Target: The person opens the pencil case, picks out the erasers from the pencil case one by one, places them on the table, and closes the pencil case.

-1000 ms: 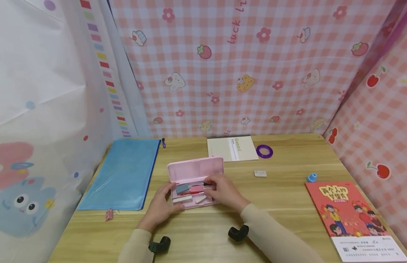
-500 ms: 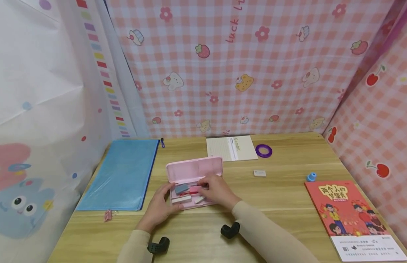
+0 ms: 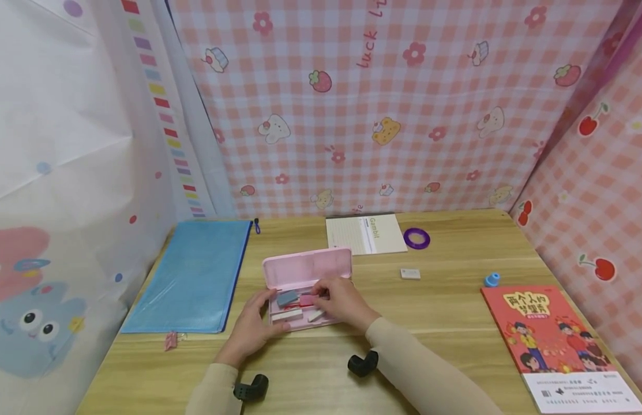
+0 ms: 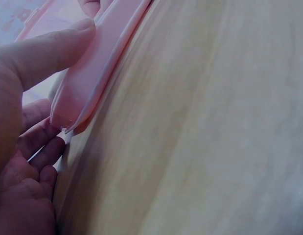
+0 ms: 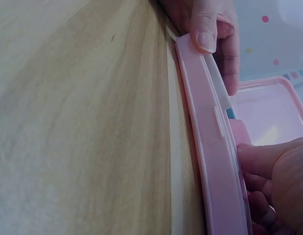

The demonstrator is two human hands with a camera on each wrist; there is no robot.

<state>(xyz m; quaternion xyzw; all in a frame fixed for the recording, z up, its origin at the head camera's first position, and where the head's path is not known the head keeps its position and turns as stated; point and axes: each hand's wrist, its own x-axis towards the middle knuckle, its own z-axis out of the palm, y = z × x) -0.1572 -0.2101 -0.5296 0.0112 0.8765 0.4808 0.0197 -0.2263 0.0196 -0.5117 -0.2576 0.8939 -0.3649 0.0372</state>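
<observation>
A pink pencil case point(image 3: 307, 268) lies on the table with its lid raised. My left hand point(image 3: 252, 327) grips its left end; in the left wrist view the thumb point(image 4: 68, 46) presses the front wall, with the other fingers round the end. Over the case's right half, my right hand point(image 3: 348, 302) pinches a pink eraser point(image 3: 306, 300), whose top rises above the rim in the right wrist view. Inside are also a grey-blue eraser point(image 3: 286, 298), a long white block point(image 3: 288, 314), a smaller white piece point(image 3: 315, 315) and thin red items. My right fingers partly hide the contents.
Left lies a blue zip folder point(image 3: 188, 276), near a small pink object point(image 3: 171, 340). Behind the case are a notepad point(image 3: 346, 236), purple tape roll point(image 3: 417, 238) and white eraser point(image 3: 410, 274). A blue cone-shaped item point(image 3: 492, 280) and red book point(image 3: 554, 340) lie right.
My right hand has moved left from the case's right end to the pink eraser, then stayed nearly still. My left hand keeps its grip on the case.
</observation>
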